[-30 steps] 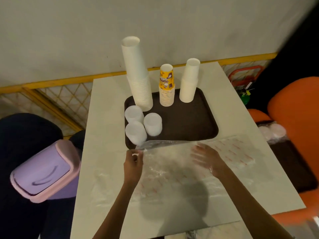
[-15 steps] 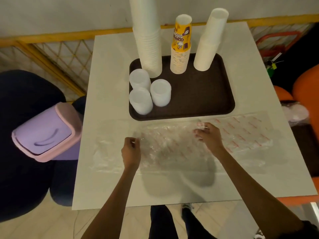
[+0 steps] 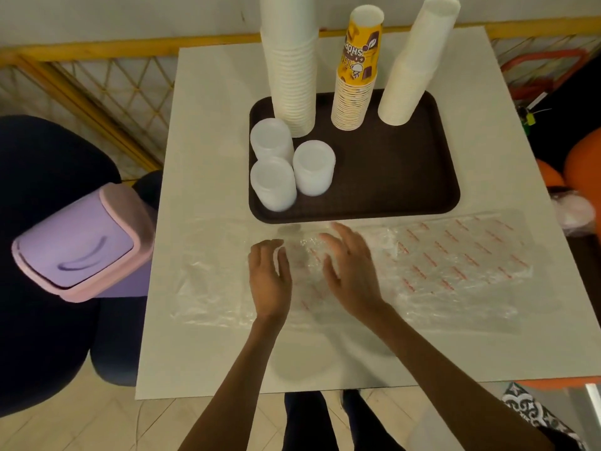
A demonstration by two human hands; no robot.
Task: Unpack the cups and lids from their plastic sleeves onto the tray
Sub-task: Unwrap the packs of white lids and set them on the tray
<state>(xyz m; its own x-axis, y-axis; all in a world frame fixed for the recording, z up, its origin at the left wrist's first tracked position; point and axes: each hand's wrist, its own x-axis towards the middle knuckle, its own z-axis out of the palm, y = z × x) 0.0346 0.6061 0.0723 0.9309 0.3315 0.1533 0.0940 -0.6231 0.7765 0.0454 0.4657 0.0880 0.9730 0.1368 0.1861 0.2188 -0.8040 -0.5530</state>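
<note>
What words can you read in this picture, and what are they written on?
"SHOP": on the top yellow cup, printed upside down; the other letters beside and below it are too blurred to read.
Red print repeated in rows on the plastic sleeve: too small to read.
No other writing shows.

The top yellow printed cup [image 3: 359, 56] of the middle stack, at the far edge of the tray [image 3: 406, 190], bore dark letters reading "SHOP"; its other wording was too blurred to read. The plastic sleeve [image 3: 455, 255] beside the tray's near edge carried rows of small red print, illegible.
</note>
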